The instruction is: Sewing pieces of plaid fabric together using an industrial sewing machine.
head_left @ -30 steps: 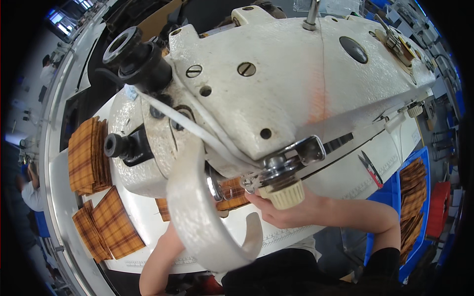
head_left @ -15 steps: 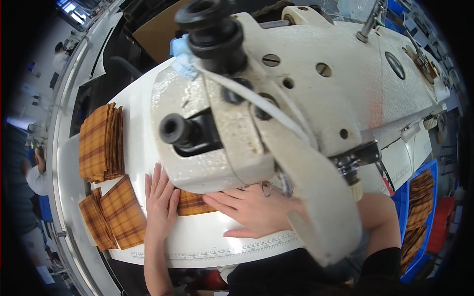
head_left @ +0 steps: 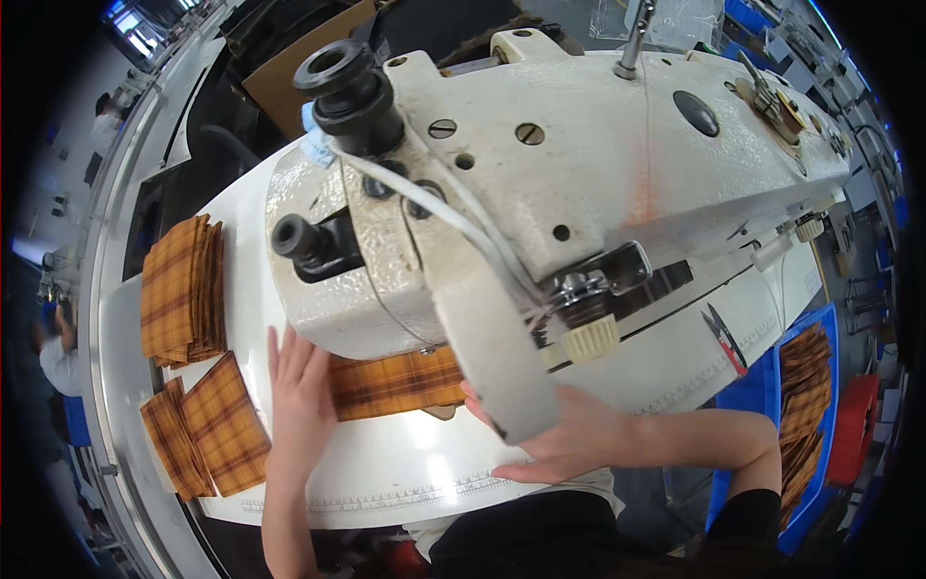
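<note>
A piece of brown-orange plaid fabric (head_left: 395, 386) lies flat on the white sewing table, partly under the head of a white sewing machine (head_left: 357, 314). My left hand (head_left: 304, 391) rests at the fabric's left end, open, its fingers stretched out and their tips close to the machine head. At the right end is my right hand (head_left: 579, 434), its thumb spread away from the fingers. A pale machine arm hides part of that hand, while some fingertips show at the fabric's edge. The needle area is hidden behind the machine head.
Left on the table stand a stack of plaid pieces (head_left: 178, 289) and a smaller plaid pile (head_left: 227, 425). Red-handled thread snips (head_left: 725, 343) lie to the right. A blue bin (head_left: 762, 386) holds more plaid pieces. A printed ruler (head_left: 405, 490) runs along the front edge.
My right hand has moved right along the fabric, uncovering more of it. My left hand stays at its left end. The view has shifted, and the snips show more fully.
</note>
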`<state>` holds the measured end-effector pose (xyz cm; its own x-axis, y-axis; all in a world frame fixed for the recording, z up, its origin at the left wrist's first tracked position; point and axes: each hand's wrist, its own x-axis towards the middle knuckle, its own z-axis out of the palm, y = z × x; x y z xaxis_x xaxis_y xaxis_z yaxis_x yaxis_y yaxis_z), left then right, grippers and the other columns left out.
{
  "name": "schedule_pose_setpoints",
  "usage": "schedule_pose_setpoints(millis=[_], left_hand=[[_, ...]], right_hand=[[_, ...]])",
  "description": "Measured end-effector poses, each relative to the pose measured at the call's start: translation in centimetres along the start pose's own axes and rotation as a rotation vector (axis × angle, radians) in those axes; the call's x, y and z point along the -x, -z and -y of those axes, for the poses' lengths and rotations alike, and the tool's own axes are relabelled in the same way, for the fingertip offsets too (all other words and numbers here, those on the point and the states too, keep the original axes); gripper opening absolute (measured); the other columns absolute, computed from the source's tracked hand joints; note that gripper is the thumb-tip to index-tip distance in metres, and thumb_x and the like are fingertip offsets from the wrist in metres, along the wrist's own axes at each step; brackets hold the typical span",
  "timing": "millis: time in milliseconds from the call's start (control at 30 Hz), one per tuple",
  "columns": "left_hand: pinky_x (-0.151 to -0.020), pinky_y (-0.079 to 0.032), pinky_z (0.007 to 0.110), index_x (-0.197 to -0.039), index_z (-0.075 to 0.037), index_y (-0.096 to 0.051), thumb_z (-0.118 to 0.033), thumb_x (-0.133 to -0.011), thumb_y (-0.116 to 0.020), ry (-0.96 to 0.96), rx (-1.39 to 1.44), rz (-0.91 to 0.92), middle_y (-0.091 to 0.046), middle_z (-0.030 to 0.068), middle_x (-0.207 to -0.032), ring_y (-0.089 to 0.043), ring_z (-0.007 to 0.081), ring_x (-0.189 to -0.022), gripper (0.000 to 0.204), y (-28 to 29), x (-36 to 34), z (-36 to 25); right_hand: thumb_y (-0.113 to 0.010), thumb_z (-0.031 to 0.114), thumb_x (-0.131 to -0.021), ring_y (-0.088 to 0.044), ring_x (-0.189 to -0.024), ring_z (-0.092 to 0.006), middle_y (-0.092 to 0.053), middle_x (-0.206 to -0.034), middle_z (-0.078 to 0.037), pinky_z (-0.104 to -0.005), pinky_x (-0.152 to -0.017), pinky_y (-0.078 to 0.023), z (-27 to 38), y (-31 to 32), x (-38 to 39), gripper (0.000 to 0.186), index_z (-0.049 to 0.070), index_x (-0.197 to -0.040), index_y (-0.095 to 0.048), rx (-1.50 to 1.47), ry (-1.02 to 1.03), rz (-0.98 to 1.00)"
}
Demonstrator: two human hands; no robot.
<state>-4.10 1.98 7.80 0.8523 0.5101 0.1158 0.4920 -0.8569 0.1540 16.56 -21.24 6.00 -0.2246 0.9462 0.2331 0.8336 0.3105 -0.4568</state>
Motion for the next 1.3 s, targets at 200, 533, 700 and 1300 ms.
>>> schedule_pose_setpoints(millis=[200,533,700,1300], left_hand=[[-0.089,-0.044,0.046,-0.108,0.0,-0.062,-0.007,-0.087,-0.064,-0.232,0.348,0.214,-0.06,0.021,-0.109,-0.054,0.0387,-0.107,0.022,-3.1,-1.9,-5.4],[-0.106,-0.041,0.044,-0.132,-0.007,-0.058,-0.004,-0.086,-0.065,-0.448,0.517,0.297,-0.057,0.0112,-0.135,-0.054,0.0316,-0.125,0.048,-2.7,-1.2,-5.2],[-0.099,-0.047,0.039,-0.122,-0.007,-0.065,0.004,-0.079,-0.066,-0.383,0.653,0.275,-0.064,0.0095,-0.125,-0.061,0.0275,-0.116,0.044,-1.9,-1.3,-5.3],[-0.09,-0.05,0.04,-0.112,0.0,-0.068,0.008,-0.074,-0.069,-0.513,0.487,0.093,-0.064,0.0103,-0.12,-0.061,0.0295,-0.108,0.039,-2.9,-1.4,-6.6]], right_hand=[[-0.056,0.04,-0.093,-0.046,-0.13,-0.0314,-0.05,-0.137,-0.021,-0.0402,-0.111,-0.034,-0.6,0.2,0.7,0.063,-0.011,-0.13,-0.049,-0.009,0.078,-0.045],[-0.066,0.008,-0.067,-0.056,-0.086,-0.0249,-0.054,-0.096,-0.012,-0.0343,-0.077,-0.05,-4.8,0.7,-0.8,0.028,-0.007,-0.09,-0.062,0.229,0.082,-0.244],[-0.065,0.009,-0.066,-0.057,-0.086,-0.026,-0.055,-0.097,-0.014,-0.0342,-0.077,-0.05,-4.4,0.6,-1.3,0.016,-0.003,-0.075,-0.06,0.247,0.106,-0.231],[-0.065,0.011,-0.067,-0.056,-0.073,-0.0209,-0.052,-0.072,-0.005,-0.0317,-0.065,-0.046,-4.0,0.4,-0.9,0.012,0.002,-0.074,-0.059,0.291,0.19,-0.216]])
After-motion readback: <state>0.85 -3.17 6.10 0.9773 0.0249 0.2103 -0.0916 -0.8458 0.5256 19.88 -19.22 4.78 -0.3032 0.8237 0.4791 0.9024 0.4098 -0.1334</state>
